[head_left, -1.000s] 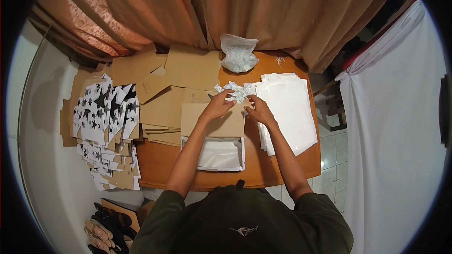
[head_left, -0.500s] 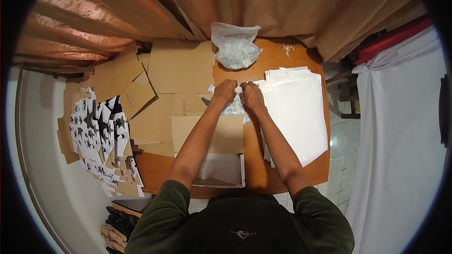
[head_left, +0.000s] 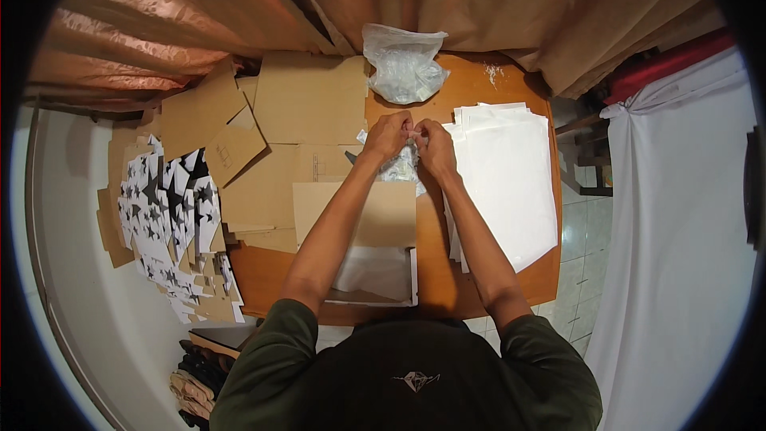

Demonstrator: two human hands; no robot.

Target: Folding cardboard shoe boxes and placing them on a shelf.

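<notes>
My left hand [head_left: 389,137] and my right hand [head_left: 435,152] meet above the middle of the table, fingers pinched at the top of a clear plastic bag [head_left: 403,168]. Crumpled whitish pieces show inside it, too small to name. Part of the bag is covered by my hands and the left forearm. Closer to me, a cardboard box [head_left: 414,279] with a pale inside stands with its brown flap [head_left: 391,215] raised toward the bag. The tip of a dark object [head_left: 350,157] pokes out beside my left wrist.
Large cardboard sheets [head_left: 311,104] cover the table's left half. Farther left lies a heap of star-printed pieces [head_left: 152,199]. A stack of white sheets [head_left: 507,191] lies right of my hands. At the back, a bigger filled plastic bag [head_left: 407,72] rests against the brown curtain [head_left: 447,0].
My hands have come closer together, their fingertips now meeting at the top of the bag. The whole view has shifted slightly; the box and sheets keep their places.
</notes>
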